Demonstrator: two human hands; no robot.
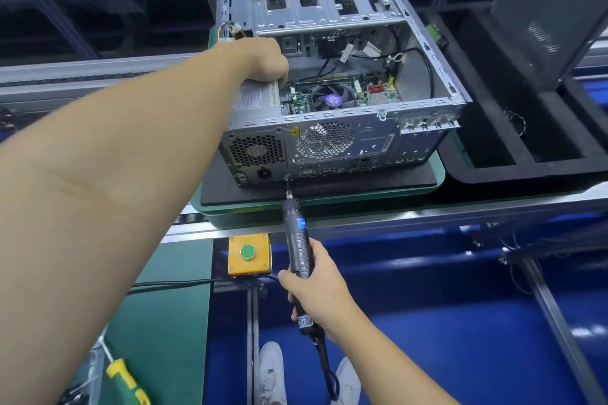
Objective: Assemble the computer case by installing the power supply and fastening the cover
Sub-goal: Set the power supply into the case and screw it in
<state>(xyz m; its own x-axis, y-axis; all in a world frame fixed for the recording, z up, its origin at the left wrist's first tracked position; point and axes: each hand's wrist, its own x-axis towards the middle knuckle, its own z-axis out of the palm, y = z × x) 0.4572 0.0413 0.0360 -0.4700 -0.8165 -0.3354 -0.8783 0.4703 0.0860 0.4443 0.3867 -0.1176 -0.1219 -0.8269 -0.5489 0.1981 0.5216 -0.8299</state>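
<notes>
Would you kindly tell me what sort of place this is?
Probably a computer assembly line: the open computer case sits on a green carrier tray, with a yellow push-button box nearby, and the right hand holds a corded electric screwdriver.

The silver computer case [371,141] is lying open side up, rear panel facing the camera. The grey power supply [256,99] is sitting inside its near left corner.

bare galvanised metal case [342,138], matt black plastic screwdriver [297,240], glossy yellow button box [249,255]
</notes>
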